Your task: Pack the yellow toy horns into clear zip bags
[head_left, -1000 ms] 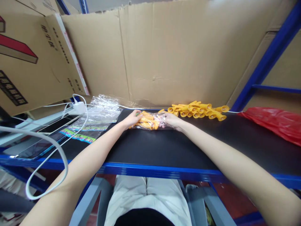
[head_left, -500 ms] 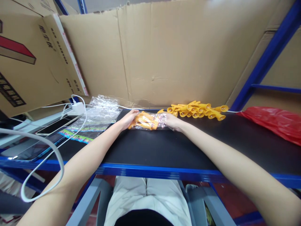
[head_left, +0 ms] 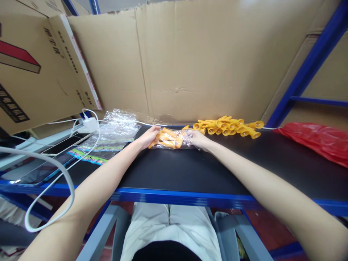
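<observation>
Head view: a clear bag (head_left: 171, 140) of yellow pieces (head_left: 166, 135) lies on the black counter (head_left: 185, 168). Left hand (head_left: 149, 137): fingers gripping the bag's left end. Right hand (head_left: 198, 140): at its right end, finger closure indeterminable. Beyond, right: loose yellow cones (head_left: 228, 127).

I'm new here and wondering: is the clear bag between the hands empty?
Not empty: yellow pieces show through the clear bag.

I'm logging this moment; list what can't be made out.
In the head view:
Yellow pieces in the clear bag: count lost to overlap, glare.
Right hand: fingertips blurred by shiny film.
Loose yellow pile: pieces hide one another.
Red plastic: right end cut by picture edge.
Carton's fine print: too small.
</observation>
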Demonstrator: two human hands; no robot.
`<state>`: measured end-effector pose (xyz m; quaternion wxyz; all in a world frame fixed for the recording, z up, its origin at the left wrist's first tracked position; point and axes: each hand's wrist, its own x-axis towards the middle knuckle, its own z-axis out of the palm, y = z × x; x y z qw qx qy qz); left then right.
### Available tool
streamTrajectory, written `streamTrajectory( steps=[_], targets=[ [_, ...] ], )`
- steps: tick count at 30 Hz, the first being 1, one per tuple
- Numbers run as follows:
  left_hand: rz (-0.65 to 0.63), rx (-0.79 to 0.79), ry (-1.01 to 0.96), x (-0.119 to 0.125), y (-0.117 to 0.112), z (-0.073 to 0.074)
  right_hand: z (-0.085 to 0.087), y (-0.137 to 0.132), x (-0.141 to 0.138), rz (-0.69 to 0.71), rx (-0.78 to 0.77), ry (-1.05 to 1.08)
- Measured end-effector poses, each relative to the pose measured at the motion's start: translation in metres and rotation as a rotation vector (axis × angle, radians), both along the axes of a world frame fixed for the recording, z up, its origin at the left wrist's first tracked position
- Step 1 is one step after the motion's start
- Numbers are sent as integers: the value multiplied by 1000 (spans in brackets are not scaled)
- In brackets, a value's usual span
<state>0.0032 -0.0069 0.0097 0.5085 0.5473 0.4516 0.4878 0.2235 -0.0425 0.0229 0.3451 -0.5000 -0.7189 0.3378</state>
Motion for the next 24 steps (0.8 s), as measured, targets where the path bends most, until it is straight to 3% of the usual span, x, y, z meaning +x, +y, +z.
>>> streamTrajectory(
  steps=[12, 15, 18, 21, 24],
  targets=[
    [-14, -11, 6, 0, -3, 3, -6, 10, 5, 18, -3, 39],
    [5, 71, 210, -2, -1, 2, -5, 9, 4, 17, -37, 4],
    [29, 328, 565, -6, 0, 2, -1, 8, 3, -15, -34, -7],
    [23, 508, 781, -8, 1, 2, 5, 10, 2, -6, 25, 167],
    [32, 517, 833, -8, -1, 4, 11, 10, 4, 118, 23, 342]
  ],
)
